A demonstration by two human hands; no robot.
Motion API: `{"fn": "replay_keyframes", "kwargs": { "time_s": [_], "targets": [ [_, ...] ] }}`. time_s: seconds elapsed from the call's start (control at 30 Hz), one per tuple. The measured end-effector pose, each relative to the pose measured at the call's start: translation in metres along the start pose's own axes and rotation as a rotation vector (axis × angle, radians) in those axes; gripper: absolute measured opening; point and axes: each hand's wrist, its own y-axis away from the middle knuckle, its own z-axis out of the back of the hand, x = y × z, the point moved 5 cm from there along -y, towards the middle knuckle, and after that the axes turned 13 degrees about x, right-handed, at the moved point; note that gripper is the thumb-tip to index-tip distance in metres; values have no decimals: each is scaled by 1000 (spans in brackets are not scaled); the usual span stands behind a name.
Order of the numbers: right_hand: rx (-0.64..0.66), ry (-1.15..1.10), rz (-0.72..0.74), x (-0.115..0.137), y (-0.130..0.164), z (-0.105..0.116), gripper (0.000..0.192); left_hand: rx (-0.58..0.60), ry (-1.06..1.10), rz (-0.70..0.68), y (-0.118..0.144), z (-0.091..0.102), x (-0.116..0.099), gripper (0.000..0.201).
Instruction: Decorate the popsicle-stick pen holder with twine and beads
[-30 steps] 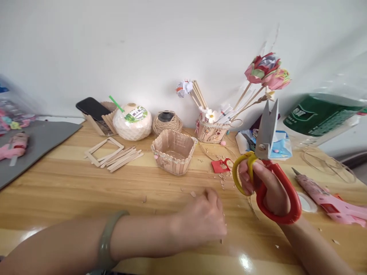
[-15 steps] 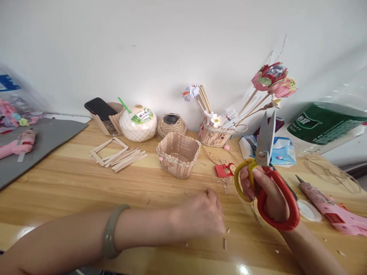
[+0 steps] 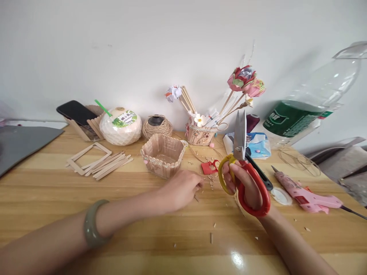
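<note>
Centrally, two hands. Right hand: fingers closed through the handles of one pair of scissors, held upright above the bench, steel blades nearly together and pointing up; one loop yellow, one red, both smooth plastic. Left hand: knuckles up, fingertips drawn narrow and low on the bench top among wood chips; whether it pinches anything cannot be told. One grey-green bangle, smooth and rounded, on the left wrist.

Just beyond the left hand: one popsicle-stick basket, squarish, slatted walls, trimmed rim. One red paper scrap between basket and scissors.

Left of the basket: one square popsicle-stick frame, with a loose bundle of flat sticks touching it; count unclear.

Back row along the wall: one phone leaning on a stick stand, one round white coconut drink with a green straw, one twine ball, coarse and wound, one decorated stick pot holding skewers and two large paper flowers.

Right side: one blue-and-white pack, one clear plastic bottle with green label, lying tilted, one pink glue gun flat on the bench, one round white lid just beside it.

Far left: one grey mat.

Open room: glossy wood-grain bench top, bare along the near edge apart from scattered chips and the two forearms.
</note>
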Motion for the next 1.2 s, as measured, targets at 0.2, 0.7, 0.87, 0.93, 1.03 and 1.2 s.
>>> {"fn": "replay_keyframes", "kwargs": {
  "time_s": [0.2, 0.7, 0.87, 0.93, 1.03, 1.2],
  "targets": [
    [2, 9, -5, -2, 1, 1, 30, 113, -69, -16, 0, 0, -4, 15],
    [83, 168, -78, 12, 0, -13, 20, 5, 4, 13, 0, 29, -24, 13],
    [62, 205, -64, 10, 3, -17, 13, -241, 255, -14, 6, 50, -31, 15],
    [43, 237, -48, 9, 4, -15, 11, -265, 355, 9, 6, 48, -31, 12],
    [16, 263, -30, 10, 5, -12, 12, -296, 498, -12, 6, 38, -32, 7],
    [-23, 322, -46, 7, 5, -8, 15, -397, 697, -44, 8, 28, -32, 6]
  ]
}}
